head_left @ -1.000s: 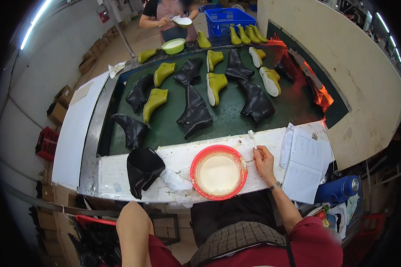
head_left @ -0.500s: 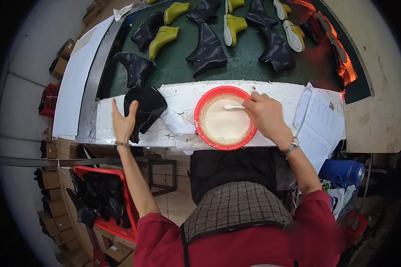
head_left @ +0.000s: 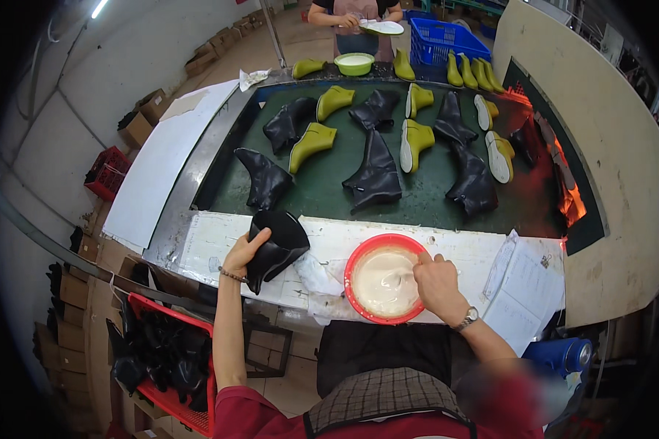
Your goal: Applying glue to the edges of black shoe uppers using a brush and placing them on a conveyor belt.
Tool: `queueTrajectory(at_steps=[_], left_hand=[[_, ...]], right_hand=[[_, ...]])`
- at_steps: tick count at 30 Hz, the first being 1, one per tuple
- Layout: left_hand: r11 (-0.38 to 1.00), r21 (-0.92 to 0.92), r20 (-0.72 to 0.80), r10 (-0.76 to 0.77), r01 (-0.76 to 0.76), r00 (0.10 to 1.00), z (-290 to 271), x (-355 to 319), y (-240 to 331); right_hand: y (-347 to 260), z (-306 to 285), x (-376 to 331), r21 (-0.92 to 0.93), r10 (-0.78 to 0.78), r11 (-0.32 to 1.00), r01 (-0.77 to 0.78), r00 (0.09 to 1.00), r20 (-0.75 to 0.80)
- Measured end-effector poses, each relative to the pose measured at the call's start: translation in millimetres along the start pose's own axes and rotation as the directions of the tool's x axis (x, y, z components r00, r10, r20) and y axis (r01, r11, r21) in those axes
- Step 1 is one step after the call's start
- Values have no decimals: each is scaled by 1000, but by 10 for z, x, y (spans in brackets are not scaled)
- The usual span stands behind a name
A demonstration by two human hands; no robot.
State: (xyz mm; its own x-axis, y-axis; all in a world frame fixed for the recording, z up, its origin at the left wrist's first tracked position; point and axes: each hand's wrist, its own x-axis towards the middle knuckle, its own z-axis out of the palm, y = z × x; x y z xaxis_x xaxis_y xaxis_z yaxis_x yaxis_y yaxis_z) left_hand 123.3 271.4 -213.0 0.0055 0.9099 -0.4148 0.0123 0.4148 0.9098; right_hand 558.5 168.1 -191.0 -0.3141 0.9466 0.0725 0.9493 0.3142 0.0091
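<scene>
My left hand (head_left: 242, 253) grips a black boot upper (head_left: 277, 246) lying on the white ledge (head_left: 461, 249) in front of me. My right hand (head_left: 436, 283) holds a brush (head_left: 394, 281) whose head dips into the creamy white glue in a red bowl (head_left: 383, 286) on the same ledge. The bowl sits just right of the black upper, with a crumpled white rag (head_left: 315, 276) between them.
Beyond the ledge a green conveyor (head_left: 329, 186) carries several black and yellow-green boot uppers. Papers (head_left: 523, 289) lie right of the bowl. A red crate of black uppers (head_left: 165, 351) stands at my lower left. Another person (head_left: 355, 18) works at the belt's far end beside a blue crate (head_left: 444, 40).
My left hand rose from below the ledge and took hold of the black upper. My right hand moved over the bowl and dipped the brush into the glue.
</scene>
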Motion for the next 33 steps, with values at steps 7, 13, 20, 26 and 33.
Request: queueTrajectory(at_steps=[7, 13, 20, 26, 33], left_hand=[[996, 83, -256, 47, -26, 965, 37, 17, -92], [961, 55, -431, 267, -270, 862, 13, -451, 32], [871, 99, -392, 479, -481, 786, 652, -1211, 640], [856, 42, -309, 502, -516, 808, 675, -1349, 629], [866, -32, -213, 482, -499, 850, 926, -1292, 644]], right_hand=[[-180, 215, 91, 147, -264, 949, 278, 958, -107], [98, 20, 38, -12, -59, 998, 59, 998, -11], [55, 201, 59, 174, -187, 966, 192, 981, -45], [331, -216, -329, 483, 248, 867, -124, 948, -201], [364, -201, -418, 618, 341, 766, -173, 926, -163]])
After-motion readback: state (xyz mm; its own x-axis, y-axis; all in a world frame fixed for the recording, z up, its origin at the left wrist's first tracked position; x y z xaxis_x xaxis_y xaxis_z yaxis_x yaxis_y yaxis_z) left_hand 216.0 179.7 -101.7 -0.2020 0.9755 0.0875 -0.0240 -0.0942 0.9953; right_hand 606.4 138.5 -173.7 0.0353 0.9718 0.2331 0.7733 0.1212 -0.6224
